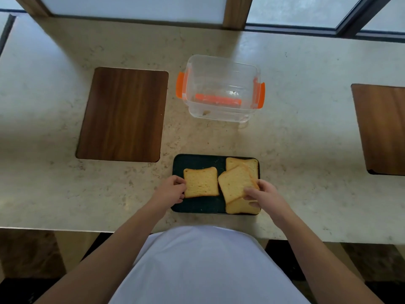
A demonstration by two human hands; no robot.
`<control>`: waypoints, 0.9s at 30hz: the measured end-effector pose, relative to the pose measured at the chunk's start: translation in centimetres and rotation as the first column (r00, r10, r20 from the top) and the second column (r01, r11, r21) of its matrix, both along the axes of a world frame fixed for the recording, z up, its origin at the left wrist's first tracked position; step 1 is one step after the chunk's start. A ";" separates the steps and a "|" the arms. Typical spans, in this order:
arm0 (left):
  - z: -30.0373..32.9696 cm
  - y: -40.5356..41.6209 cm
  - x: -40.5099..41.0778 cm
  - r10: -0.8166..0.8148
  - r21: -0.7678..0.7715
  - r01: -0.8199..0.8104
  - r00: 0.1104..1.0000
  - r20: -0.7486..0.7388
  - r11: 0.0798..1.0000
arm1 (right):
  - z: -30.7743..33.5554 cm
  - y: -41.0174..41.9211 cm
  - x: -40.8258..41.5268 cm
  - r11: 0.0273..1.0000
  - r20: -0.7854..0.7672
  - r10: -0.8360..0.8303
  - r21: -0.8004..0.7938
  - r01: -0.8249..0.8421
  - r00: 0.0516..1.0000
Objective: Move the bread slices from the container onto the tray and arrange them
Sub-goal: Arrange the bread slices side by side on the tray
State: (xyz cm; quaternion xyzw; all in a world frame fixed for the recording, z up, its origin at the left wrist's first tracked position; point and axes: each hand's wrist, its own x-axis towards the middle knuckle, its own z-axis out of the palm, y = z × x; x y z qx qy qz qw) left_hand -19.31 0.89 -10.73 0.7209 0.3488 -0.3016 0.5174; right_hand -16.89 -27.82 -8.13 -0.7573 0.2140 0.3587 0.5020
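A dark rectangular tray lies near the counter's front edge. On its left half lies one bread slice, and my left hand touches its left edge with the fingertips. On the right half, a tilted bread slice rests across two others, one at the back and one at the front. My right hand pinches the tilted slice at its right corner. The clear plastic container with orange clips stands behind the tray and holds no bread, only a crumb.
A dark wooden board is set into the stone counter at the left, and another wooden board at the right. A window frame runs along the back. The counter's front edge passes just under my forearms.
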 end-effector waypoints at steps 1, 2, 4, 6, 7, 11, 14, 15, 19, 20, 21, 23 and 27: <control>0.0 -0.1 0.0 -0.011 0.008 0.011 1.000 0.003 1.000 | -0.1 -0.2 0.0 0.995 0.020 0.032 -0.093 -0.030 0.999; 0.0 -0.1 0.0 -0.023 0.017 0.023 1.000 0.008 1.000 | -0.2 -0.3 0.0 0.973 0.049 0.090 -0.217 -0.078 0.995; 0.0 -0.3 0.0 -0.050 0.036 0.049 0.999 0.020 0.998 | -0.2 -0.3 0.1 0.878 0.101 0.222 -0.454 -0.154 0.970; 0.1 -0.4 0.0 -0.068 0.050 0.067 0.997 0.030 0.997 | 0.0 0.2 0.2 0.804 0.170 0.308 -0.572 -0.160 0.936; 0.1 -0.4 -0.1 -0.075 0.055 0.073 0.997 0.033 0.996 | 0.1 0.8 0.3 0.792 0.212 0.340 -0.590 -0.158 0.916; 0.2 -0.6 -0.4 -0.080 0.073 0.078 0.996 0.035 0.994 | 0.8 4.8 0.6 0.840 0.260 0.415 -0.477 -0.258 0.872; 0.3 -0.9 -0.5 -0.063 0.108 0.057 0.997 0.053 0.993 | 0.8 7.9 0.2 0.864 0.175 0.436 -0.355 -0.356 0.883; 0.4 -1.1 -0.5 -0.067 0.126 0.058 0.996 0.064 0.990 | 0.7 8.7 0.1 0.861 0.174 0.445 -0.353 -0.366 0.879; 0.6 -1.5 -0.4 -0.095 0.169 0.082 0.993 0.067 0.982 | 0.2 10.3 -0.1 0.840 0.147 0.465 -0.385 -0.382 0.873; 0.6 -1.5 -0.4 -0.107 0.172 0.095 0.992 0.064 0.981 | 0.1 10.6 -0.2 0.832 0.143 0.478 -0.389 -0.395 0.866; 0.6 -1.5 -0.3 -0.122 0.175 0.109 0.991 0.064 0.978 | 0.2 10.9 -0.3 0.826 0.145 0.491 -0.392 -0.406 0.859; 0.6 -1.3 -0.2 -0.139 0.183 0.125 0.988 0.062 0.975 | 0.4 11.5 -0.2 0.819 0.159 0.511 -0.390 -0.422 0.845; 0.6 -1.1 0.0 -0.125 0.137 0.118 0.991 0.041 0.983 | 0.2 12.0 0.3 0.843 0.124 0.465 -0.365 -0.395 0.877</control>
